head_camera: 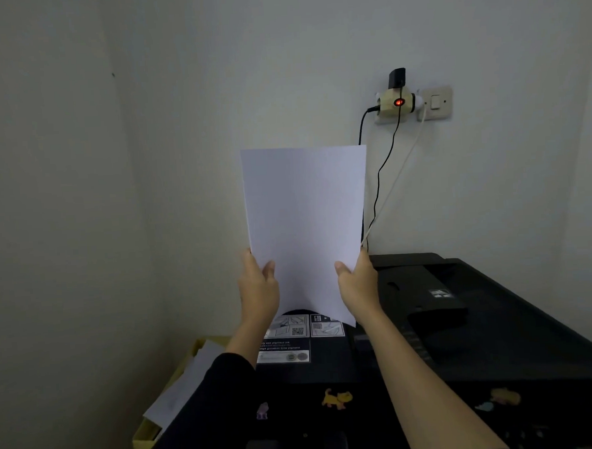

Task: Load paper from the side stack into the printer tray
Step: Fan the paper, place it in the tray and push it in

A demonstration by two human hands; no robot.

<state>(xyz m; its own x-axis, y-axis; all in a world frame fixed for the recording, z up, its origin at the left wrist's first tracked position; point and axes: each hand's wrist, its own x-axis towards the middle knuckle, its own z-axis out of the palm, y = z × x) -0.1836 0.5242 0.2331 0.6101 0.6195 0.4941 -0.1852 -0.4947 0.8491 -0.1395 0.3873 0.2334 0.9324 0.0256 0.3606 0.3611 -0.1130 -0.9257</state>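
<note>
Paper [306,223], white and blank, stands upright in the air above the black printer [465,335], held in front of the wall. Whether it is one sheet or a thin sheaf cannot be told. Its lower part is pinched on both edges: the left hand [259,288] grips the left edge with the thumb in front and the fingers behind, and the right hand [357,283] grips the right edge the same way, so both hands are closed on the paper. The bottom edge hangs just above the printer's top, near the label [287,341] with drawings, a square code and lines of print. The left arm wears a dark sleeve [208,400]; the right forearm is bare.

The printer fills the lower right, its lid dark and its surface hard to read in the dim light. Small animal stickers sit on its front, among them a yellow cat sticker [337,398] and a purple sticker [262,410]. To the left of the printer, low down, a yellow tray [141,442] holds the side stack [180,391] of white sheets, lying slanted.

On the wall above the printer a wall socket [435,103] carries an adapter [396,102] with a red light glowing. A black cable [381,171] and a white cable [398,174] run down from it behind the paper's right edge.
</note>
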